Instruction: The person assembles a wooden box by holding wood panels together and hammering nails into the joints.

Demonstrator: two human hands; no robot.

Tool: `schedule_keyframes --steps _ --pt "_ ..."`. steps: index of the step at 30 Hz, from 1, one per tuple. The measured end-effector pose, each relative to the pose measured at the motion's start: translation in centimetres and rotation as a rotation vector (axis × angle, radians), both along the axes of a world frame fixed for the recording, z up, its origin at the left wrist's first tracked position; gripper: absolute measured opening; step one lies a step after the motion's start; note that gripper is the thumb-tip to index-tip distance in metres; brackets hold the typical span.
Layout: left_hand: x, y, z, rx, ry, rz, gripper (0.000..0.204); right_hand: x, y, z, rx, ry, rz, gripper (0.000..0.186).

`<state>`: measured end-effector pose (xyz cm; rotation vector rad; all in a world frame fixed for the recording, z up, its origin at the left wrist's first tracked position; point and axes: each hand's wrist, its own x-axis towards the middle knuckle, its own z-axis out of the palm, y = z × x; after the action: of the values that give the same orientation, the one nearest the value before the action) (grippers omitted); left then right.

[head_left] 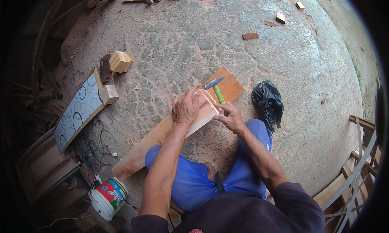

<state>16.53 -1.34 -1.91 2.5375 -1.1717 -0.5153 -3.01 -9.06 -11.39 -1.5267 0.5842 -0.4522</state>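
Note:
A long pale wooden board (144, 143) slants across my lap, its near end low on the left and its far end between my hands. My left hand (186, 108) grips it from above near that far end, fingers bent over the top. At the end corner, my right hand (230, 117) has thumb and fingers closed on the edge; whether a small piece is pinched there too is hard to make out. Just beyond the board's end, a hammer (219, 94) with a green handle lies on a flat reddish-brown piece of wood (234, 82).
A black plastic bag (267, 103) lies beside my right knee. To the left are a circle-patterned panel (79, 107), wooden blocks (121, 62), tangled cables (97, 143) and a white bucket (103, 198). Wood offcuts (250, 36) are scattered farther off on the rough floor (182, 42).

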Motion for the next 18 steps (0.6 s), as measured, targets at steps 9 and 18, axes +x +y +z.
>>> schedule_keyframes --steps 9,18 --pt "0.5 0.3 -0.2 0.013 0.009 0.006 0.029 -6.5 -8.9 8.2 -0.704 0.174 0.25 0.025" --pt "-0.4 0.3 -0.7 -0.062 -0.05 -0.032 0.026 -6.8 -12.7 9.5 -1.102 0.073 0.984 0.048"
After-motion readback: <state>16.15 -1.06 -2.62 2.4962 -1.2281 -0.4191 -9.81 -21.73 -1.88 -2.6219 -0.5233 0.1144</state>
